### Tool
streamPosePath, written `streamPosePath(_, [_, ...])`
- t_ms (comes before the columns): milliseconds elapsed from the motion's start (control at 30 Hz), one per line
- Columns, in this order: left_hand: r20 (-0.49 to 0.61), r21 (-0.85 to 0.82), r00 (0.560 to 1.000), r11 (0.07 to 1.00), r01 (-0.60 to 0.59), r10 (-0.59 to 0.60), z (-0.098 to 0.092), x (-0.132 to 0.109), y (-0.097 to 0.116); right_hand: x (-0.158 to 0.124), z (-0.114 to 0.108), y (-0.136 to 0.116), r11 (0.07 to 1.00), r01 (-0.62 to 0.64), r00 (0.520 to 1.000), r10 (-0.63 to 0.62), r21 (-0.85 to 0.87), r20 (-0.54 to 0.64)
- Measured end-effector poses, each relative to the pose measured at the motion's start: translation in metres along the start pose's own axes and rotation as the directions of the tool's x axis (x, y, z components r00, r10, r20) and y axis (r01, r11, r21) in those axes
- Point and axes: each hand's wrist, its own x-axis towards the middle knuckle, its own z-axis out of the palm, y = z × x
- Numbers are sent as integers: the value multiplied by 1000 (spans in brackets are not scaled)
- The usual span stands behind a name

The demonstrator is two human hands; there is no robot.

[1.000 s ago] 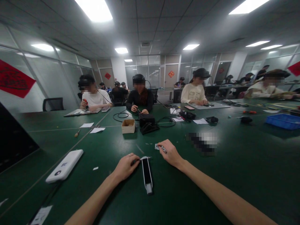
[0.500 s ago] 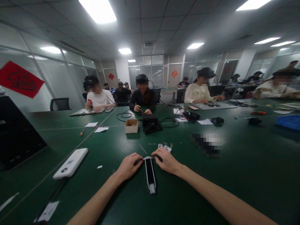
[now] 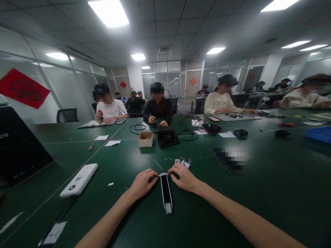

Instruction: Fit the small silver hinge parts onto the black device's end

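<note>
A long, narrow black object with a white frame (image 3: pixel 166 189) lies on the green table in front of me, a pale grey block at its near end. At its far end, my left hand (image 3: pixel 144 182) is closed in a pinch at the left corner. My right hand (image 3: pixel 183 177) pinches at the right corner, opposite the left. Fingers cover what exactly is gripped there. Small white pieces with dark holes (image 3: pixel 185 164) lie just beyond my right hand, and tiny metal bits (image 3: pixel 189 160) are beside them.
To the left lies a white power bank (image 3: pixel 79 179) with a dark cable. Ahead stand a small open cardboard box (image 3: pixel 145 139) and a black device (image 3: pixel 166 134). A blue tray (image 3: pixel 319 134) is at the right. Several people sit across the table (image 3: pixel 124 213).
My hands and the narrow object hold nearly the same place. The view shifts very slightly. Across the table at right, a co-worker's hand has reached further right.
</note>
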Motion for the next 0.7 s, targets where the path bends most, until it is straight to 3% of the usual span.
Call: streamPosePath(700, [5,17,1000,1000,-6,6,-2,0,2,1,1,-1,996,-75,997,75,-44,-4])
